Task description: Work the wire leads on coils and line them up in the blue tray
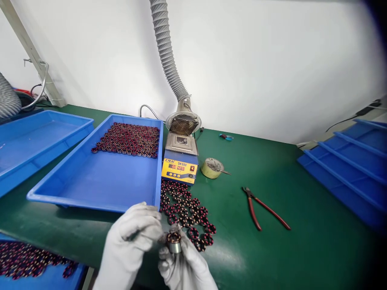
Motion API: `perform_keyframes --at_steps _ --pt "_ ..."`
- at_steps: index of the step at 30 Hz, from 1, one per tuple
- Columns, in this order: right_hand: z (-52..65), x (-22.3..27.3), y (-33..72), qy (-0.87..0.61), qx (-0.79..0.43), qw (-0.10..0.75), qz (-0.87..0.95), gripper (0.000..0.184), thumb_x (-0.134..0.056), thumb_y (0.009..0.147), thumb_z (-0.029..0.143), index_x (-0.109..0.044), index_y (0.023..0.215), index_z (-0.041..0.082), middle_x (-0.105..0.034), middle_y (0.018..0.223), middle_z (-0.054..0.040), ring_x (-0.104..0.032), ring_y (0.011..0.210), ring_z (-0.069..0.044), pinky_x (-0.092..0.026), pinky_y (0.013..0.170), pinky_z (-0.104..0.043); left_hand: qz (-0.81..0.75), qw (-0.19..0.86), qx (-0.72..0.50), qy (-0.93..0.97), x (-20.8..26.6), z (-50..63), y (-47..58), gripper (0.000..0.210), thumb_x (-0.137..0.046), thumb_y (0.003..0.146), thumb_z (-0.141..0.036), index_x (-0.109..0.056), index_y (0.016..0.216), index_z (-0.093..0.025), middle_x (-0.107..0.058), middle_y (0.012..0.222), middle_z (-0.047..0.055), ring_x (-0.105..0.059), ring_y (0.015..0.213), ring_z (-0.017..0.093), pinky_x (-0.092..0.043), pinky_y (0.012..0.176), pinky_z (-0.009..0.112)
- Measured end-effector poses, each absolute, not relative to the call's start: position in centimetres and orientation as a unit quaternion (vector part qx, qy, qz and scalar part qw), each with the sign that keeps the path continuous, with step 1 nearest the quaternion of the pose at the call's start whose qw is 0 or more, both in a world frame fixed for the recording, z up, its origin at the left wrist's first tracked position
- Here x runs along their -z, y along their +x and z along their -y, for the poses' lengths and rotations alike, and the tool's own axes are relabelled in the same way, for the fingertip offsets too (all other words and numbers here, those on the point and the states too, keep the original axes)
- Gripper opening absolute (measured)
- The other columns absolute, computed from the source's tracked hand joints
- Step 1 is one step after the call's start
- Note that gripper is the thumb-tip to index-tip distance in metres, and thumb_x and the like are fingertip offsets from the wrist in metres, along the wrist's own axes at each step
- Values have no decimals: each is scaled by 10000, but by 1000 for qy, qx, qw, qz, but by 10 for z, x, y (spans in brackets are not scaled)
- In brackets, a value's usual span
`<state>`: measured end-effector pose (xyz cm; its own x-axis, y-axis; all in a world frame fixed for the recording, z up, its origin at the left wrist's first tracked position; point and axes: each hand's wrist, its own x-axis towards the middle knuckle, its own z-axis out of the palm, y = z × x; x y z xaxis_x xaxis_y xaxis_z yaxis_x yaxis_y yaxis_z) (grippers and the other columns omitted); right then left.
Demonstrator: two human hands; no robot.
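Observation:
My right hand (184, 262), in a white glove with smudged fingertips, grips a small ring-shaped wound coil (173, 237) set on a short silver metal cylinder (174, 247). Close by on the left is my gloved left hand (136, 227), its fingers curled together and their tips near the coil. Whatever those fingers may pinch is hidden. Just beyond both hands, loose ring coils (184, 209) in black, red and copper lie on the green bench (236, 249).
A blue tray (99, 181) holds packed rows of coils. Behind stands a yellow-and-blue solder pot (179, 167) under an exhaust hose (169, 52). A round tin (211, 171) and red-handled cutters (256, 209) lie right. More blue trays (347, 173) line the sides.

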<state>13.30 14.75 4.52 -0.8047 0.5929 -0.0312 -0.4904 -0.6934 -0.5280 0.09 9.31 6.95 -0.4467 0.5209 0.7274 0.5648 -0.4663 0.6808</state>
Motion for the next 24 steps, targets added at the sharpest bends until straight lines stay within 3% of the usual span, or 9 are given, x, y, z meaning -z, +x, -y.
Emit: perform_keyframes --at_steps 3,7,11,14,17,19,24 --pt "-150 -43 135 -76 -917 290 261 225 -684 692 306 -619 894 233 -622 903 -21 -583 742 -102 -476 665 -230 563 15 665 -490 -68 -90 -3 175 -610 652 -393 -641 773 -269 -669 911 -80 -604 910 -41 -528 804 -18" --pt "-151 -36 131 -49 -910 307 275 232 -626 741 351 -635 948 247 -583 1041 -32 -558 884 -134 -478 737 -260 592 65 499 -629 -67 -91 8 499 -677 564 -498 -514 1018 -373 -600 1093 -95 -563 1021 -44 -535 860 9" --pt "-152 -30 130 -58 -919 296 255 240 -651 718 347 -652 924 223 -581 1032 -20 -522 949 -84 -438 796 -173 587 108 451 -664 -67 -93 12 376 -679 614 -388 -529 959 -392 -626 1006 -119 -553 982 -73 -537 895 33" --pt "-149 -33 130 -51 -915 301 265 234 -653 715 337 -649 909 207 -588 953 -24 -538 827 -84 -454 741 -198 532 92 480 -692 -69 -93 5 364 -692 589 -416 -558 922 -358 -639 967 -104 -562 959 -66 -536 909 44" --pt "-144 -40 128 -7 -929 274 248 163 -621 751 303 -649 873 198 -580 803 -8 -524 683 -68 -454 654 -196 486 17 520 -702 -73 -95 -1 286 -589 638 -464 -586 895 -341 -654 945 -88 -577 945 -59 -535 921 51" --pt "-141 -44 128 -19 -937 261 229 158 -642 736 266 -648 878 198 -587 792 -1 -544 693 -70 -456 674 -207 466 -60 561 -682 -75 -97 -2 231 -557 652 -469 -628 813 -319 -671 889 -84 -591 926 -51 -533 916 44" --pt "-142 -51 130 -75 -936 259 224 256 -716 654 261 -645 894 206 -630 848 -19 -596 743 -118 -470 719 -268 496 -235 687 -477 -74 -97 -3 227 -670 607 -436 -664 604 -209 -685 764 -50 -620 833 -11 -541 880 43"
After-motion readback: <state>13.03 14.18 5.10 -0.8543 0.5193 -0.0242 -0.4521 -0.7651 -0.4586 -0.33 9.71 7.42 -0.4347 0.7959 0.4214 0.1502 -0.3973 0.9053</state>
